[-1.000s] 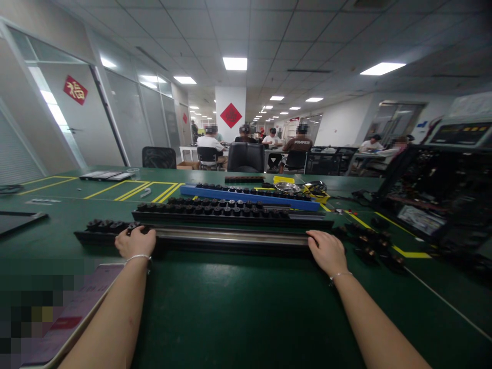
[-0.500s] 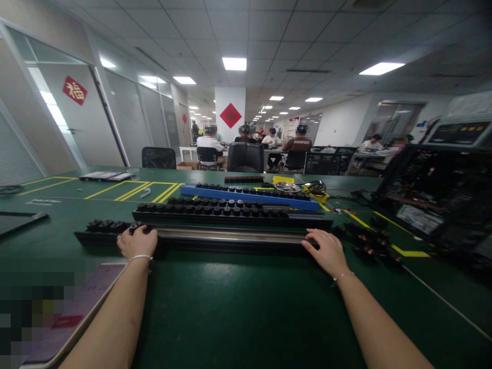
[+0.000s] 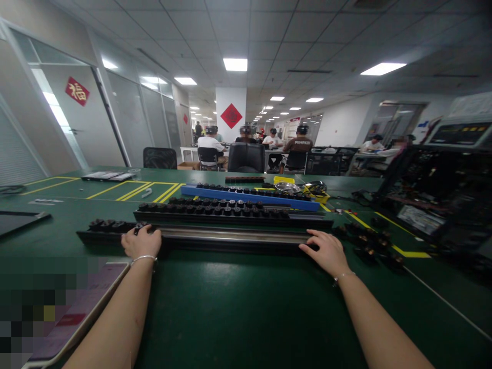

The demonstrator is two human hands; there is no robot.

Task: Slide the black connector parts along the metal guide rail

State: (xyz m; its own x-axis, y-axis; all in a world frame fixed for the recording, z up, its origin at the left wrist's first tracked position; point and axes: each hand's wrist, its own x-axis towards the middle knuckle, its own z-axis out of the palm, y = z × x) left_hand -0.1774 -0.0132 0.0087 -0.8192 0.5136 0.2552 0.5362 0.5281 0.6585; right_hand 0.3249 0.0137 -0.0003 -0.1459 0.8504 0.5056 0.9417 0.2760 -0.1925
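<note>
A long black rail point(image 3: 230, 246) with a shiny metal strip along its top lies across the green table in front of me. Several small black parts point(image 3: 109, 225) sit in a row at its left end. My left hand point(image 3: 141, 243) is closed over the rail just right of those parts, with some fingertips hidden behind it. At the right end, my right hand point(image 3: 325, 251) grips the rail, thumb on the near side and fingers over the top. Behind it lies another black rail point(image 3: 230, 217) filled with similar round-topped black parts.
Farther back is a blue rail point(image 3: 246, 199) holding black parts. Loose black parts point(image 3: 369, 240) lie on the right, near a dark open-framed machine point(image 3: 418, 195). A phone-like tablet point(image 3: 82, 312) is at lower left. A metal dish point(image 3: 287, 187) and yellow trays point(image 3: 283, 180) stand behind.
My left hand has slid slightly to the right along the rail. My right hand has stayed nearly in place, and the view has shifted a little.
</note>
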